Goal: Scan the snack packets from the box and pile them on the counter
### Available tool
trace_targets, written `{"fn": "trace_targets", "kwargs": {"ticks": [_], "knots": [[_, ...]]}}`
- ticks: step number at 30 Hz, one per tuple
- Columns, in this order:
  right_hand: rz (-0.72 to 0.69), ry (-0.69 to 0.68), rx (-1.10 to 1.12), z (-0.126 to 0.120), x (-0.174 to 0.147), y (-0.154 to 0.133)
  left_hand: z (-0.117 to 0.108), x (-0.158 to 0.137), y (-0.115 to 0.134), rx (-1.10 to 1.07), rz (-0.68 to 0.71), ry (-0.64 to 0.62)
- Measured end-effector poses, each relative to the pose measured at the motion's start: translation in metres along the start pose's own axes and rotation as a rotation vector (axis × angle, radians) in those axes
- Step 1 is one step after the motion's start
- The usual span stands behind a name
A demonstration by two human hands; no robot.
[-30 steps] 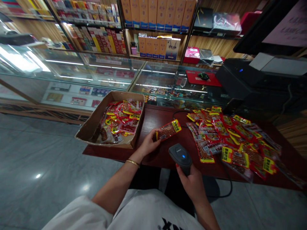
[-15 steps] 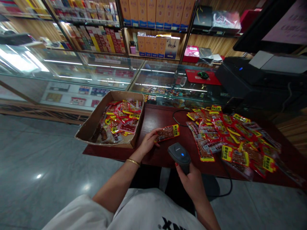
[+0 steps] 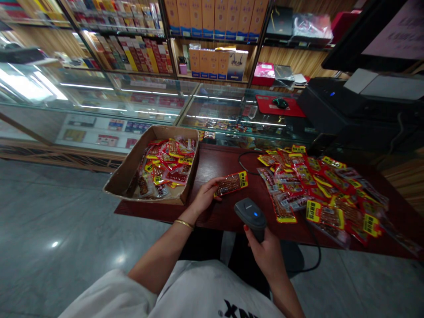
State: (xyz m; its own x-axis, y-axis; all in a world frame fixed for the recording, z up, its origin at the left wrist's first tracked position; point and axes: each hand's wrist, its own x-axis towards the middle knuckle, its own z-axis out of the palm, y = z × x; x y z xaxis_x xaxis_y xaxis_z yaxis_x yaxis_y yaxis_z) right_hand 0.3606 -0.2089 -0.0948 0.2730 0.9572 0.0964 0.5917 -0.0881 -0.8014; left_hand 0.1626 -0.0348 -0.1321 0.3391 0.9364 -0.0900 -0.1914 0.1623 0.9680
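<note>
Between the thumb and fingers of my left hand (image 3: 206,196) is a snack packet (image 3: 232,183), clear with red and yellow ends, held just over the dark red table. My right hand (image 3: 265,251) is wrapped round the handle of a grey barcode scanner (image 3: 251,213) with a lit blue light. The scanner's head points toward the table, a little to the right of and nearer me than the packet. To the left, a cardboard box (image 3: 189,185) holds many similar packets. On the right lies a loose pile of such packets (image 3: 303,176).
Behind the table (image 3: 212,159) runs a glass display counter (image 3: 159,95) with a black mouse (image 3: 280,103) on a red mat. A black machine (image 3: 361,110) and a monitor stand at the right. The scanner's cable (image 3: 318,256) loops past the table's front edge.
The barcode scanner in my right hand has shifted slightly to the right. My left hand and its packet have barely moved.
</note>
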Motion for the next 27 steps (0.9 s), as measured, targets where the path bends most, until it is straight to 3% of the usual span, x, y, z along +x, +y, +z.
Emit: {"fn": "trace_targets", "kwargs": {"ticks": [12, 19, 27], "knots": [[-0.013, -0.006, -0.008, -0.002, -0.002, 0.001, 0.003, -0.003, 0.011, 0.012, -0.01, -0.026], [-0.012, -0.006, 0.012, -0.001, -0.001, 0.0, 0.004, -0.001, 0.006, -0.016, -0.016, 0.025], [0.013, 0.074, 0.065, -0.012, -0.009, 0.005, 0.021, 0.006, 0.028, -0.029, -0.114, 0.086]]}}
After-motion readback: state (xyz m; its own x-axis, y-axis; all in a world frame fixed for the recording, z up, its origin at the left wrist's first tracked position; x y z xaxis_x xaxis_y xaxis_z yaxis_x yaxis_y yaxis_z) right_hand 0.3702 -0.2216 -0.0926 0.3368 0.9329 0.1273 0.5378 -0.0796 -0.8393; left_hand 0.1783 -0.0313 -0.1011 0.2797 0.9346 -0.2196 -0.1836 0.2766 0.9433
